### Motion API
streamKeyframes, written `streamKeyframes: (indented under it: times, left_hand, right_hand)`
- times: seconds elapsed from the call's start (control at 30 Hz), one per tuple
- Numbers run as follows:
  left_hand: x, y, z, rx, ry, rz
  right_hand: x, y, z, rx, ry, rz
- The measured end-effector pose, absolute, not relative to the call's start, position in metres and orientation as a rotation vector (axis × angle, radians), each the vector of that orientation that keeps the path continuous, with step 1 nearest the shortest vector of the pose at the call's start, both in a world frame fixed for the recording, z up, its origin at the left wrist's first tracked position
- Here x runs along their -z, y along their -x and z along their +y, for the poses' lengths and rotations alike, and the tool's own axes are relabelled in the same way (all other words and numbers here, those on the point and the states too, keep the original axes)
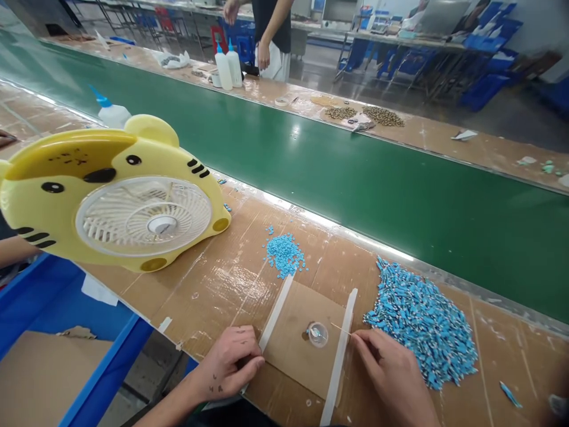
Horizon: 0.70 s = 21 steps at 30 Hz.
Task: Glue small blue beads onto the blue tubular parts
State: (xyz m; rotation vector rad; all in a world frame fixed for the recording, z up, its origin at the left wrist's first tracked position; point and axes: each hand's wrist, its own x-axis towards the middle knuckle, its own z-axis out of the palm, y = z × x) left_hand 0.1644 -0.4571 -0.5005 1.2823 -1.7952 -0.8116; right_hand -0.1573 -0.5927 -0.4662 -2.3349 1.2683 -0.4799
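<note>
My right hand (393, 373) pinches a thin wooden stick (340, 328) whose tip points toward a small clear cap (318, 334) on a brown card (302, 338) between two white strips. My left hand (229, 362) rests on the table at the left white strip (276, 311), fingers curled with thumb and forefinger pressed together; what they hold is hidden. A large heap of small blue parts (420, 320) lies just right of my right hand. A smaller heap of light blue bits (284, 254) lies beyond the card.
A yellow tiger-shaped fan (111, 198) stands at the left on the taped bench. A green conveyor belt (355, 172) runs behind. Glue bottles (229, 68) and piles of brown parts (382, 115) sit on the far bench, where another person (267, 29) stands. A blue bin (66, 350) is lower left.
</note>
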Motion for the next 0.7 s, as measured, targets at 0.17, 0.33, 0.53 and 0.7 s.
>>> streamKeyframes:
  times: [0.17,0.33,0.53,0.7]
  left_hand:
    - [0.501,-0.163,-0.458,0.814,-1.284,-1.793]
    - [0.496,-0.162,-0.46,0.772,-1.274,-1.776]
    - [0.495,-0.16,-0.463,0.776,-1.212,-1.756]
    - [0.494,-0.162,-0.461,0.738,-1.106,-1.665]
  right_hand:
    - [0.457,0.15,-0.59,0.204,2.107,1.477]
    - [0.449,0.144,-0.598,0.082,1.936,1.573]
    - [0.442,0.135,-0.605,-0.017,1.91,1.568]
    - [0.455,0.144,-0.605,-0.007,1.943,1.498]
